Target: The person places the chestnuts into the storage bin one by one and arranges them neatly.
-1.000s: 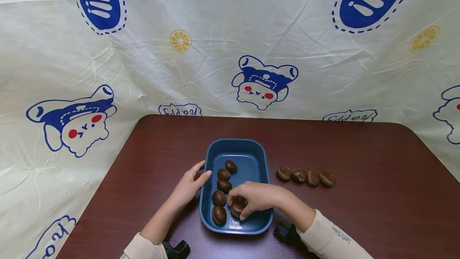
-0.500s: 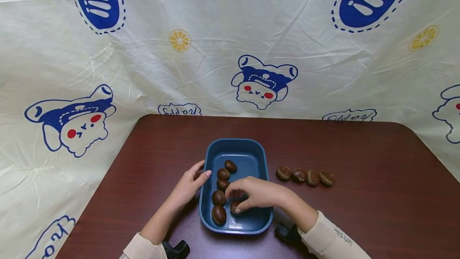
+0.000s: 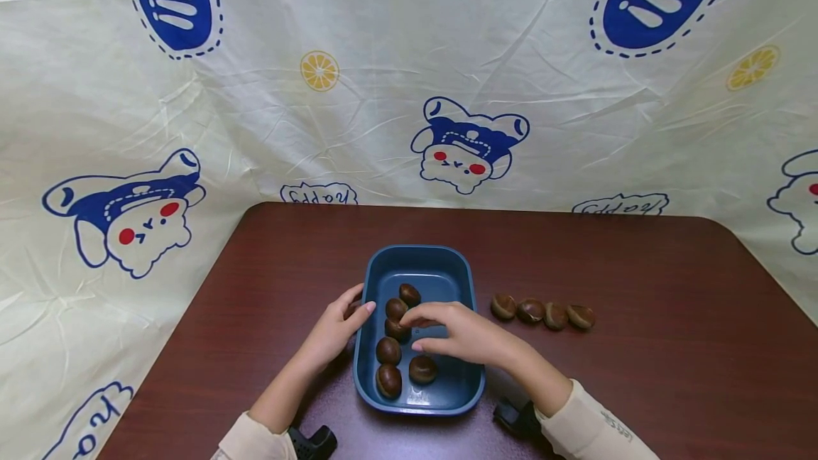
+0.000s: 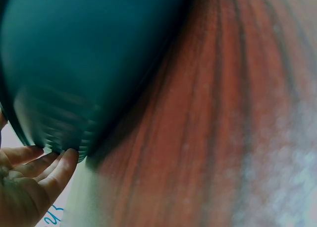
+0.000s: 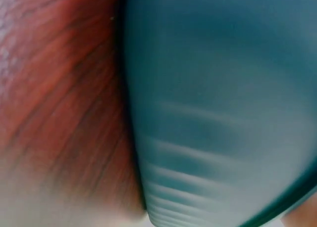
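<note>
A blue rectangular tray (image 3: 447, 265) lies on the table in the head view. My left hand (image 3: 334, 329) holds its left side, thumb at the rim and fingers along the outer wall. The left wrist view shows those fingertips against the ribbed side. Inside, several brown chestnuts (image 3: 388, 351) form a column along the left; a single chestnut (image 3: 422, 370) sits to the right of the column's near end. My right hand (image 3: 463, 336) hovers over the tray's middle, thumb and fingers apart, holding nothing. Its fingertips overlap a chestnut (image 3: 397, 330) of the column in this view.
To the right of the tray, several chestnuts (image 3: 531, 311) lie in a row on the dark brown table (image 3: 671, 346). A white cloth (image 3: 383, 133) with blue cartoon prints hangs behind the table. The tray's outer wall (image 5: 208, 113) fills much of the right wrist view.
My right hand has let go of the chestnut near the front of the tray and risen away from it, its fingers spreading. The left hand stays at the rim.
</note>
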The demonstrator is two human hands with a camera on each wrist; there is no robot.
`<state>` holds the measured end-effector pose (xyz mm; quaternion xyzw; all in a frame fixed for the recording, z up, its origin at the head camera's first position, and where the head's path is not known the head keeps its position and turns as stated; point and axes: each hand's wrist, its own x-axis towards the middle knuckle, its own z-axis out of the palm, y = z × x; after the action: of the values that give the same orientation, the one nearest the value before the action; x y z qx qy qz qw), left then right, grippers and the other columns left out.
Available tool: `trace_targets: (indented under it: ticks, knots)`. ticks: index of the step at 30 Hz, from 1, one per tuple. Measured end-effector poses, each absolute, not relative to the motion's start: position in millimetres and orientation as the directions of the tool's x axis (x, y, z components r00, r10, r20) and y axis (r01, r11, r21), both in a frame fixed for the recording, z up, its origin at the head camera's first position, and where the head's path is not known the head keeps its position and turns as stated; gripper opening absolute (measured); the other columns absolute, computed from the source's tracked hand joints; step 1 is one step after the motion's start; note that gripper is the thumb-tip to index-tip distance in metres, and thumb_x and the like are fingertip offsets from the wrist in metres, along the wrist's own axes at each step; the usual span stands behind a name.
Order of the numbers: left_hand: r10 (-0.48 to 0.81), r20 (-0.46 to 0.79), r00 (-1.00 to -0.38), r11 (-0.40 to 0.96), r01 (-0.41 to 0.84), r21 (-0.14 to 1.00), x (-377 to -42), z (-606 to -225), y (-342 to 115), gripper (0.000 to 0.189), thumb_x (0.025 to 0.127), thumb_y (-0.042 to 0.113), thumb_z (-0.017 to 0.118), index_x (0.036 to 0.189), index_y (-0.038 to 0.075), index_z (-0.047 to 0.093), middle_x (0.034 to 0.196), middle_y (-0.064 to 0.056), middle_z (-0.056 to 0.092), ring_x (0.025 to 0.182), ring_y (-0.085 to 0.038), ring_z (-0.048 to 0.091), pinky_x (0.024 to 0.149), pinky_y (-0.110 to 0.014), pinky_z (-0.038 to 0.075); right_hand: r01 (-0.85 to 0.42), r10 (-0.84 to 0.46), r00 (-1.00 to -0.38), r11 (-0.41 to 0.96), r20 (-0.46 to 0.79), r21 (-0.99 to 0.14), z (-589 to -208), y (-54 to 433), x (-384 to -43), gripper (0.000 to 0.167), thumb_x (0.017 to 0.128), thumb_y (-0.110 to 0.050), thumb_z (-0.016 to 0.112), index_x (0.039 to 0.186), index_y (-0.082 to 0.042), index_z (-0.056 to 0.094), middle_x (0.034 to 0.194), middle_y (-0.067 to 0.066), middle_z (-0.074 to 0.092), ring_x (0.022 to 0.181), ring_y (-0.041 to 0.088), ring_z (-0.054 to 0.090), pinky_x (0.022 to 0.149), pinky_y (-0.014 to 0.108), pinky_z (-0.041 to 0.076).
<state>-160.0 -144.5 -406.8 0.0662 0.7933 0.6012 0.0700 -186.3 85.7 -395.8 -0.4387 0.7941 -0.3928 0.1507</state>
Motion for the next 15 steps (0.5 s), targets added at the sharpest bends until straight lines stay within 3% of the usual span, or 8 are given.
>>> trace_targets:
  ticks: [9, 15]
  knots:
    - [0.187, -0.033, -0.982, 0.258, 0.016, 0.966, -160, -407, -144, 0.047, 0.092, 0.015, 0.051, 0.132, -0.004, 0.037, 0.121, -0.026, 0.050, 0.106, -0.036, 0.052, 0.087, -0.047, 0.042, -0.519, -0.726, -0.671, 0.314, 0.150, -0.795, -392, 97, -186, 0.040, 0.085, -0.027, 0.062, 0.120, -0.010, 0.054, 0.117, 0.003, 0.056, 0.108, 0.022, 0.053, 0.087, 0.040, 0.044]
    - [0.171, -0.025, -0.985, 0.266, 0.022, 0.964, -171, -434, -150, 0.051, 0.090, 0.029, 0.055, 0.134, 0.006, 0.040, 0.122, -0.017, 0.053, 0.107, -0.031, 0.053, 0.086, -0.046, 0.043, -0.506, -0.675, -0.714, 0.313, 0.187, -0.804, -391, 111, -190, 0.042, 0.082, -0.024, 0.065, 0.121, -0.014, 0.053, 0.118, 0.004, 0.056, 0.108, 0.024, 0.053, 0.087, 0.043, 0.042]
